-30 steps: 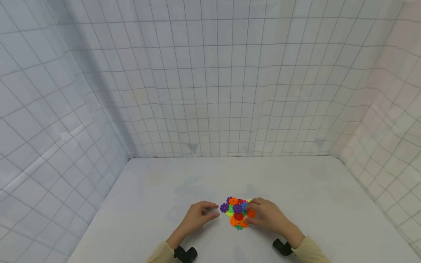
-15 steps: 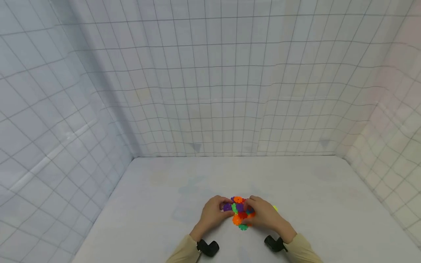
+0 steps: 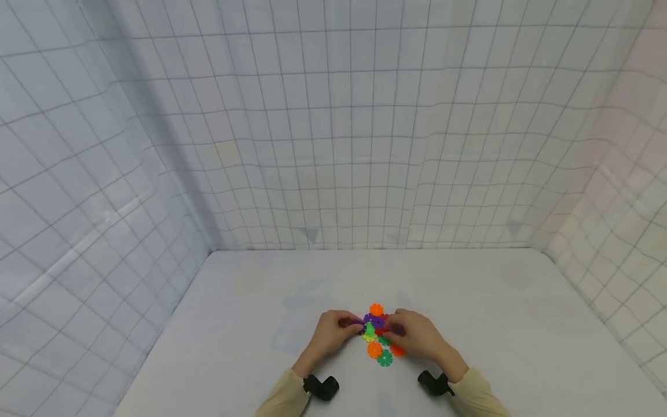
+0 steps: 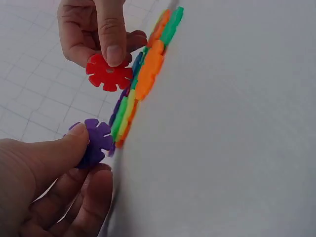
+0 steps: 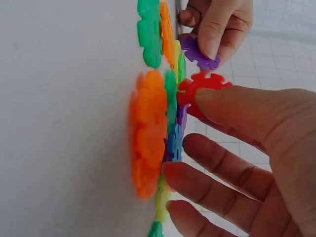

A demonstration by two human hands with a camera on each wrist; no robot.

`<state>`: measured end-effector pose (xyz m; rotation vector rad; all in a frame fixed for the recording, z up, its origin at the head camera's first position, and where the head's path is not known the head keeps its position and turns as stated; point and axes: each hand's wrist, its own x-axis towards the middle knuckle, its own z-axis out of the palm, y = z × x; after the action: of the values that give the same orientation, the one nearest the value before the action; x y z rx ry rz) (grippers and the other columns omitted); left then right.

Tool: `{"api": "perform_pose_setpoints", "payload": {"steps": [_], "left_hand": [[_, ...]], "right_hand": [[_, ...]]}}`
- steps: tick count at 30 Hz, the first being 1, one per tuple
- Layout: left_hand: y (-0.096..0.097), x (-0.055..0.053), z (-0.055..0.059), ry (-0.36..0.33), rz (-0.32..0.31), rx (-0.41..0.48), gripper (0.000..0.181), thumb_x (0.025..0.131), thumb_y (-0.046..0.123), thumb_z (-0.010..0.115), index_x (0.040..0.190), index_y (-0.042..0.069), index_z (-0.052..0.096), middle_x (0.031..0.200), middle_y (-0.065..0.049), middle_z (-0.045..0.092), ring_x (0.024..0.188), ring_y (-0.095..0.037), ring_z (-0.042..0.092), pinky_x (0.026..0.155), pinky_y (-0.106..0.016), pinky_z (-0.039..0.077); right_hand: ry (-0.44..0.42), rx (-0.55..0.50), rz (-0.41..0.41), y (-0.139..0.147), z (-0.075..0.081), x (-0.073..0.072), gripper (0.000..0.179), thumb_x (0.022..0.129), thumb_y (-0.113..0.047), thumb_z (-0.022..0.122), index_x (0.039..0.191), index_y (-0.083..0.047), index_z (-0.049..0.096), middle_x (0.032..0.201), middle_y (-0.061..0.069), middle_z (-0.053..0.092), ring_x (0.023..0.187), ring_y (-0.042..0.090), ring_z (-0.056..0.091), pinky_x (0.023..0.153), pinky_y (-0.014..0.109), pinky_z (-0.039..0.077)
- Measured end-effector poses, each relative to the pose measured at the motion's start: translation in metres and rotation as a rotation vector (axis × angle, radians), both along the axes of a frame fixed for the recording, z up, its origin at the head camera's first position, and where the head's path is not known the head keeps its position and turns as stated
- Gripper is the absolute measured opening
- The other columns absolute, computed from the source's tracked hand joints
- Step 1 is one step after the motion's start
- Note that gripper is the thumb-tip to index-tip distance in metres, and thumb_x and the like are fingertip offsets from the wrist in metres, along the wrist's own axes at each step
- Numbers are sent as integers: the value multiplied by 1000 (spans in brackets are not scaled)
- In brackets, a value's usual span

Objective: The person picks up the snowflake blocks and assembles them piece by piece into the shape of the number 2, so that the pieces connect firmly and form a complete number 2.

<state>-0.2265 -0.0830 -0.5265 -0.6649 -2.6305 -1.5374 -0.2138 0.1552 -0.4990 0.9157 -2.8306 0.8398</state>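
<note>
My left hand (image 3: pixel 329 336) pinches a purple notched plastic disc (image 4: pixel 94 143) between thumb and fingers, at the left side of a pile of similar discs. Opposite it, my right hand (image 3: pixel 419 336) pinches a red notched disc (image 5: pixel 201 94) between thumb and forefinger, its other fingers spread loosely. Both held discs stand just above the pile and apart from each other in the left wrist view. Below them lie flower-shaped discs, among them a green disc (image 3: pixel 385 358), an orange disc (image 3: pixel 374 350) and a light green disc (image 3: pixel 370 330). The right hand hides part of the pile.
The white table (image 3: pixel 250 301) stretches around the pile. Grid-patterned white sheeting (image 3: pixel 333 145) rises at the back and along both sides. A black wrist camera (image 3: pixel 321 388) sits under the left wrist, another black camera (image 3: pixel 433 383) under the right.
My left hand has come right to the pile and picked up a purple disc. The right hand now holds a red disc. Several discs in the pile have shifted, one orange disc sliding farther back.
</note>
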Motion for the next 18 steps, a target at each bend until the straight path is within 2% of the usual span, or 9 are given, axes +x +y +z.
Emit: {"api": "perform_pose_setpoints", "payload": {"steps": [3,5,10,13,18], "left_hand": [[-1,3,14,-37,-11,49,15,88,22,69,93,8,74,79,6,68,67,-10,61,60,-26,51],[-3,7,28,-82,-13,109,18,89,23,68,97,8,74,83,3,69,71,-18,64,63,-30,54],[-7,13,60,-198,-16,312,27,91,25,66,106,4,71,95,-6,70,87,-38,63,77,-36,53],[-7,17,71,-235,-6,371,30,90,26,67,108,4,71,98,-7,69,94,-38,61,85,-37,50],[-2,21,81,-264,7,429,32,88,28,69,110,4,70,101,-7,69,96,-26,61,90,-38,47]], "right_hand": [[27,-70,-12,0,4,1,7,85,-21,73,84,-21,66,76,-18,52,65,3,47,57,22,43],[30,-155,-15,0,9,2,9,85,-16,73,84,-20,65,76,-17,55,65,3,49,58,22,46],[76,-366,15,-1,30,4,15,83,-5,73,87,-15,63,78,-10,63,66,4,57,60,25,52],[110,-443,23,-3,43,5,18,82,-3,73,90,-14,62,79,-7,66,64,5,60,59,26,53],[167,-517,43,-9,62,8,22,83,1,70,99,-11,62,85,3,69,67,9,63,60,28,54]]}}
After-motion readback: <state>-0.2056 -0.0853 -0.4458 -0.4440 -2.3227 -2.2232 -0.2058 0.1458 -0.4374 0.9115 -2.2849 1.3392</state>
